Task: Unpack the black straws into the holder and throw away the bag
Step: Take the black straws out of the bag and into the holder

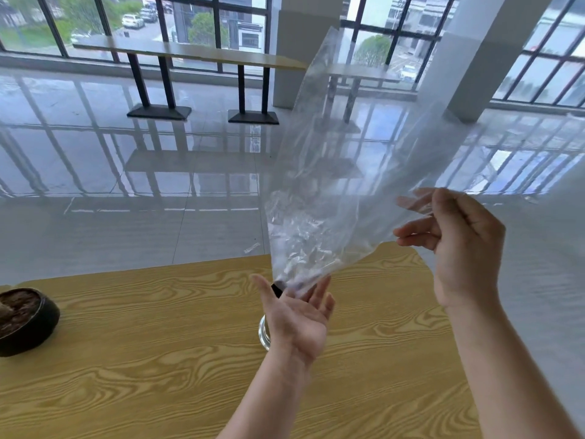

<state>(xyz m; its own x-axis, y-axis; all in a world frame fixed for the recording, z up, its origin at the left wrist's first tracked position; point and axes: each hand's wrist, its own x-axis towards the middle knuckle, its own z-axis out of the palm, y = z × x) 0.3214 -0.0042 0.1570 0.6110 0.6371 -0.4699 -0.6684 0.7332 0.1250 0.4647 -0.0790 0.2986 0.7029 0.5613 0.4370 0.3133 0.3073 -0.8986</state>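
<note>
A large clear plastic bag (342, 172) hangs in the air above the table, its narrow end pointing down. My right hand (456, 245) pinches the bag's upper edge between thumb and fingers. My left hand (300, 315) is palm up with straight fingers under the bag's lower end, touching it. A bit of the black straws (277, 288) shows just behind that hand. Below it, part of the clear glass holder (263, 332) stands on the table, mostly hidden by my left hand and wrist.
The wooden table (142, 359) fills the lower view. A dark round bowl (27, 321) with brown contents sits at its left edge. Beyond lie a glossy tiled floor, a long bench table (190, 53) by the windows and a white pillar (487, 52).
</note>
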